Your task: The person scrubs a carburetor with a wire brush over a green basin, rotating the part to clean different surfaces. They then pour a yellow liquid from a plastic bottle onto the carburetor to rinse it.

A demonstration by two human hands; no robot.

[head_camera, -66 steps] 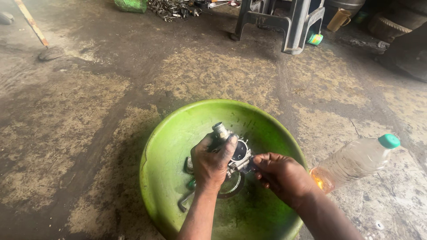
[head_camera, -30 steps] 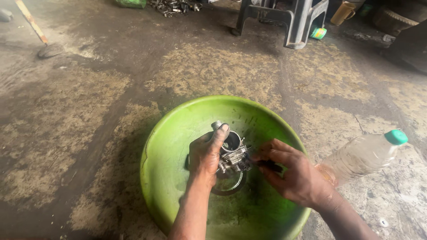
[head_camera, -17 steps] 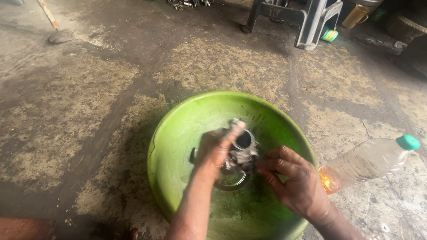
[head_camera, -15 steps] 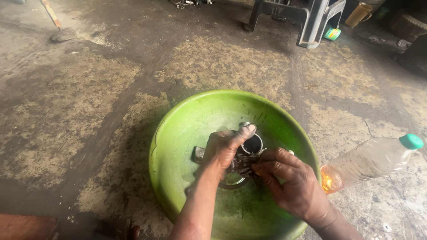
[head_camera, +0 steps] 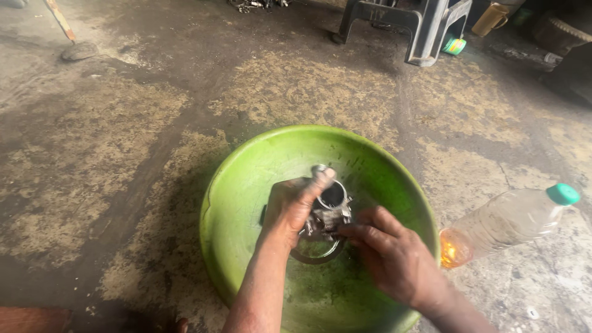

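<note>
A wide green plastic basin [head_camera: 246,166] sits on the dirty floor. Inside it my left hand [head_camera: 295,205] grips a grey metal engine part [head_camera: 328,208] with a round bore, the thumb over its top. My right hand [head_camera: 388,256] is beside it on the right, fingers closed against the part's lower side; whether they hold a small tool is hidden. A metal ring [head_camera: 314,254] lies under the part on the basin's bottom.
A clear plastic bottle [head_camera: 512,219] with a teal cap and a little amber liquid lies right of the basin. A grey plastic stool [head_camera: 413,24] stands at the back, a stick [head_camera: 60,18] at the far left. The floor is stained concrete.
The view has shifted so the basin sits further right and lower. My left hand has turned the metal part, and my right hand has moved in against it.
</note>
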